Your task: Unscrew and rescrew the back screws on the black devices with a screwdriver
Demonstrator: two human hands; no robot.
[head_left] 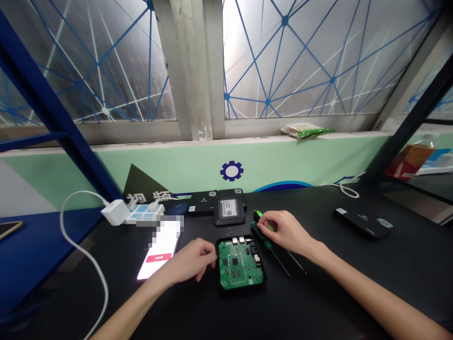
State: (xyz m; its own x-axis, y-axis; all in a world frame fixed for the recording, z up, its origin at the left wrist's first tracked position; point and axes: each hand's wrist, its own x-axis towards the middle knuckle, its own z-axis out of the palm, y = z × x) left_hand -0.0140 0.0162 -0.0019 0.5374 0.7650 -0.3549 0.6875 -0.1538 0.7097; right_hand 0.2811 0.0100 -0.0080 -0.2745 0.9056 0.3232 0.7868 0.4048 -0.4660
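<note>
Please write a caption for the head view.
Right hand at two screwdrivers, left hand beside a black case holding a green circuit board.

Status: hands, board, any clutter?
Left hand at board's left side. Right hand at green screwdrivers. Circuit board face up, exposed. Loose screws just beyond it.

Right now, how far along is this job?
Done, it seems: black square cover with white label off, small metal screws out. In hand: left hand at open black housing, right hand at green-handled screwdrivers. Probably left: green circuit board, seated in housing.
</note>
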